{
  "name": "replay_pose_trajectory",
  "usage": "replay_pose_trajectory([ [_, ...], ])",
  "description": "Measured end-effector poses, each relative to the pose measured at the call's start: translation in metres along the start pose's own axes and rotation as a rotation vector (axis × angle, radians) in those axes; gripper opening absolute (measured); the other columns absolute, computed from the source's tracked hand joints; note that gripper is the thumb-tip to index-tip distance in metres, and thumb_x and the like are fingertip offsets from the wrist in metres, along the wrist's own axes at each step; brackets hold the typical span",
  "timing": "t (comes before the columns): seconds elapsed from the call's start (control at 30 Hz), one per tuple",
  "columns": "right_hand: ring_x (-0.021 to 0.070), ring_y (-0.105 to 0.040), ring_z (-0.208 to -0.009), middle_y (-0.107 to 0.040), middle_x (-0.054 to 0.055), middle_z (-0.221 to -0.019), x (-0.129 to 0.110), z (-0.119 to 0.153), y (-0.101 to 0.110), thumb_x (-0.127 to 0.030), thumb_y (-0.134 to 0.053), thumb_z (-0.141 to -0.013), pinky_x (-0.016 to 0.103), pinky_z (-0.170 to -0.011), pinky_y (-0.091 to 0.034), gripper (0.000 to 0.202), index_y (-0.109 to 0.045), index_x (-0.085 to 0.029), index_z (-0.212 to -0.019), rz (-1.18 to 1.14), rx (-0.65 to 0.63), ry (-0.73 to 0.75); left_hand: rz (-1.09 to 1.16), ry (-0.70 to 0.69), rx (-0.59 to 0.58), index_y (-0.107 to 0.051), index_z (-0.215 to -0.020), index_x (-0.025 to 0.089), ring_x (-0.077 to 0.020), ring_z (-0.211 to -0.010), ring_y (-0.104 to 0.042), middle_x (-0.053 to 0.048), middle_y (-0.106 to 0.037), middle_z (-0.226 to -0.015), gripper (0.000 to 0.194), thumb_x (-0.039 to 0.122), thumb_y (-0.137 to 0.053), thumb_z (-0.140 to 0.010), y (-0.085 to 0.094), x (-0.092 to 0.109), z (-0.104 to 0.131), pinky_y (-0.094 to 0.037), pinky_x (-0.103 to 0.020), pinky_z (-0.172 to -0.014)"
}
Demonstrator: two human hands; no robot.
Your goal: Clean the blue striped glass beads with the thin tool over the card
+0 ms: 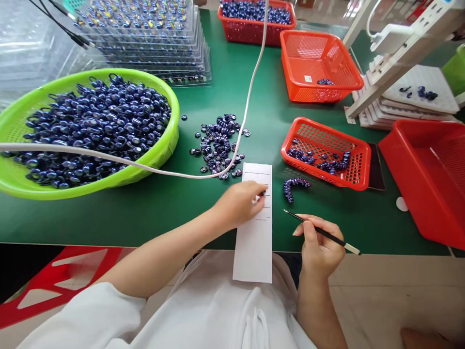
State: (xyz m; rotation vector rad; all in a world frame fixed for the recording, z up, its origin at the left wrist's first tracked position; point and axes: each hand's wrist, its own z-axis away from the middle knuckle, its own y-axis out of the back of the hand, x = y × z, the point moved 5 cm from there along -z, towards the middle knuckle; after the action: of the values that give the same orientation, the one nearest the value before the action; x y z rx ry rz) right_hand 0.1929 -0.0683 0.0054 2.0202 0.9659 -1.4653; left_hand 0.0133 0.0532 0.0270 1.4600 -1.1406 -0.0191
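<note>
My left hand [240, 202] is over a white card strip [253, 252] marked with short dark lines, its fingers pinched on a small dark piece [262, 193]. A thin black tool with a pale end [329, 235] is held in my right hand [322, 245], its pointed tip just right of the card. A curved row of dark blue pieces [290, 188] lies on the green table between the card and a small red basket [327, 152]. Loose shiny blue pieces [220, 143] are scattered beyond the card.
A large green basket [174, 121] heaped with dark blue pieces stands at left, with stacked clear trays [203, 63] behind. Red baskets [321, 60] stand at the back and a red bin [417, 194] at right. A white cable [250, 92] crosses the table.
</note>
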Motion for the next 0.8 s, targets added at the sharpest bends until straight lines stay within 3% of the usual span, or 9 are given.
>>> replay_pose_trajectory([
  [0.13, 0.0118, -0.065, -0.049, -0.074, 0.002, -0.084, 0.0, -0.001, 0.004, -0.02, -0.072, -0.084, 0.03, -0.05, -0.055, 0.009, -0.063, -0.019, -0.087, -0.047, 0.117, 0.021, -0.336, 0.276, 0.057, -0.057, -0.134, 0.013, -0.0266, -0.094, -0.065, -0.013, -0.068, -0.101, 0.045, 0.015, -0.052, -0.09, 0.044, -0.024, -0.006, -0.056, -0.04, -0.082],
  [0.23, 0.011, -0.063, -0.046, -0.075, 0.002, -0.084, -0.001, -0.002, 0.007, -0.019, -0.072, -0.083, 0.029, -0.047, -0.052, 0.01, -0.062, -0.019, -0.087, -0.073, 0.206, 0.028, -0.5, 0.343, 0.052, -0.043, -0.146, 0.007, -0.0339, -0.108, -0.058, -0.02, -0.061, -0.115, 0.058, 0.019, -0.054, -0.09, 0.053, -0.024, -0.008, -0.054, -0.048, -0.088],
  [0.3, 0.0106, -0.062, -0.046, -0.075, 0.001, -0.084, -0.002, -0.002, 0.01, -0.019, -0.071, -0.083, 0.028, -0.047, -0.05, 0.011, -0.061, -0.019, -0.087, -0.101, 0.259, 0.041, -0.477, 0.24, 0.035, -0.043, -0.145, 0.008, -0.0336, -0.114, -0.055, -0.021, -0.057, -0.122, 0.057, 0.02, -0.055, -0.091, 0.041, -0.009, -0.011, -0.053, -0.048, -0.092],
  [0.4, 0.0099, -0.061, -0.046, -0.075, 0.001, -0.084, -0.003, -0.002, 0.012, -0.019, -0.07, -0.083, 0.027, -0.048, -0.049, 0.011, -0.061, -0.019, -0.089, -0.122, 0.316, 0.048, -0.353, -0.045, -0.045, -0.05, -0.137, 0.014, -0.0286, -0.109, -0.055, -0.018, -0.057, -0.123, 0.045, 0.018, -0.053, -0.093, 0.007, 0.026, -0.016, -0.053, -0.044, -0.091],
  [0.53, 0.0096, -0.059, -0.045, -0.074, 0.0, -0.083, -0.003, -0.002, 0.014, -0.021, -0.069, -0.083, 0.027, -0.047, -0.048, 0.011, -0.059, -0.02, -0.088, -0.094, 0.353, 0.063, -0.304, -0.326, -0.244, -0.063, -0.109, 0.013, -0.0249, -0.095, -0.054, -0.015, -0.059, -0.11, 0.02, 0.016, -0.048, -0.096, -0.042, 0.059, -0.022, -0.053, -0.038, -0.08],
  [0.63, 0.0095, -0.059, -0.044, -0.074, 0.0, -0.082, -0.002, -0.003, 0.015, -0.02, -0.069, -0.083, 0.027, -0.048, -0.048, 0.011, -0.06, -0.02, -0.088, -0.102, 0.356, 0.08, -0.345, -0.346, -0.324, -0.062, -0.094, 0.013, -0.0246, -0.089, -0.054, -0.014, -0.059, -0.101, 0.018, 0.014, -0.044, -0.097, -0.06, 0.06, -0.027, -0.051, -0.035, -0.072],
  [0.8, 0.0099, -0.059, -0.043, -0.075, 0.001, -0.083, -0.002, -0.003, 0.014, -0.018, -0.069, -0.083, 0.027, -0.047, -0.047, 0.011, -0.06, -0.019, -0.088, -0.143, 0.328, 0.091, -0.387, -0.232, -0.343, -0.059, -0.093, 0.013, -0.0247, -0.086, -0.055, -0.012, -0.059, -0.095, 0.017, 0.011, -0.042, -0.097, -0.063, 0.05, -0.03, -0.049, -0.033, -0.065],
])
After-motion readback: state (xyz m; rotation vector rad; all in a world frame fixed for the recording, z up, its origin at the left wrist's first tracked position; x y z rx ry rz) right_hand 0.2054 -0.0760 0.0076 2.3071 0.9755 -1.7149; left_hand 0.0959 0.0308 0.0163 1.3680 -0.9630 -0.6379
